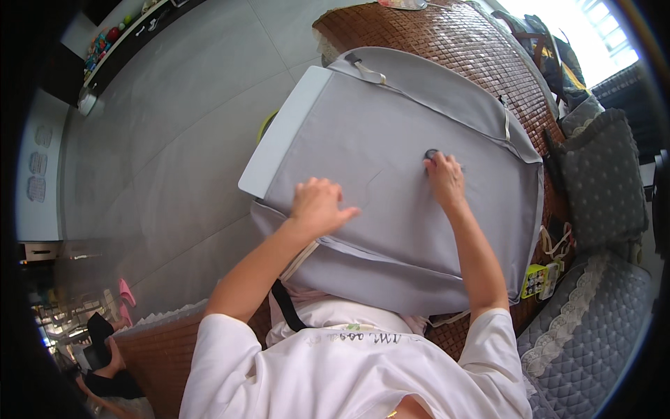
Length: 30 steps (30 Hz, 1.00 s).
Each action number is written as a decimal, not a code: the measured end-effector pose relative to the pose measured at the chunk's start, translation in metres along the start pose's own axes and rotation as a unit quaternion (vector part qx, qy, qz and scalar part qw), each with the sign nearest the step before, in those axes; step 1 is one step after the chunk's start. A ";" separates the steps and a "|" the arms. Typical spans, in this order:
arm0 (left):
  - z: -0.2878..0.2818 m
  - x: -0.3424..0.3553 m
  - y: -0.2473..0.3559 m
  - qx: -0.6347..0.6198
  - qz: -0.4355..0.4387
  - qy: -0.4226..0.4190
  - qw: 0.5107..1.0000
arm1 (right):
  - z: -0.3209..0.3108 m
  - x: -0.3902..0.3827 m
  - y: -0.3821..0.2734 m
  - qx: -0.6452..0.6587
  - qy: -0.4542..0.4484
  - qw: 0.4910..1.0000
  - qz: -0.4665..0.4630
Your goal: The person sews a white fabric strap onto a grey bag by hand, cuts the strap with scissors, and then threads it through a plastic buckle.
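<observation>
A grey fabric cover (391, 119) with sewn flaps and cream straps lies spread over a pale board (283, 133), whose left end sticks out bare. My left hand (317, 206) is over the fabric's left part, fingers loosely curled and apart, holding nothing visible. At the right of centre my right hand (447, 178) has its fingers round a small dark round object (431, 153), low on or just above the fabric; what it is exactly is hidden. A thin dark line (373, 178) crosses the fabric between my hands.
A woven brown mat (474, 35) lies under the cover. Grey cushions (604, 181) and a quilted pad (593, 328) are on the right, beside a bright green packet (534, 279). Tiled floor (167, 119) is at the left; another person's leg (112, 359) shows at lower left.
</observation>
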<state>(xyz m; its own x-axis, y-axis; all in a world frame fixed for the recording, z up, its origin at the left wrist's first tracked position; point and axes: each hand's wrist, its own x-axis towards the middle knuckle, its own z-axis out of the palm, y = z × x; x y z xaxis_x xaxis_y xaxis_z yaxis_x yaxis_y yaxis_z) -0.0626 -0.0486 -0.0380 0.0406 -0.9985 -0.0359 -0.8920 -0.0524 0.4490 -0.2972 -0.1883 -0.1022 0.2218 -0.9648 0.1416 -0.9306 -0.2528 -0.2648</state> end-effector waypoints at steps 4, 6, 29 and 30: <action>0.023 0.011 -0.006 0.035 0.050 -0.099 0.993 | -0.015 -0.031 0.019 -0.017 -0.032 0.996 -0.080; 0.030 0.009 -0.011 0.002 0.052 -0.089 0.995 | -0.023 -0.038 0.029 -0.052 -0.031 0.995 -0.077; -0.040 0.035 -0.019 -0.549 -0.089 -0.168 0.814 | -0.067 -0.078 -0.107 0.276 -0.421 0.841 -0.201; -0.040 0.036 -0.017 -0.546 -0.090 -0.167 0.816 | -0.062 -0.077 -0.112 0.277 -0.421 0.836 -0.217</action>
<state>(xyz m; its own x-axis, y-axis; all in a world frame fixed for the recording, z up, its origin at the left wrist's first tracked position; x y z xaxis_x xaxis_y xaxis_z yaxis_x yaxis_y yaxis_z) -0.0276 -0.0841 -0.0109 -0.1608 -0.9237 -0.3476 0.0545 -0.3600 0.9314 -0.2286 -0.0813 -0.0240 0.8473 -0.4229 -0.3212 -0.4828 -0.3615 -0.7977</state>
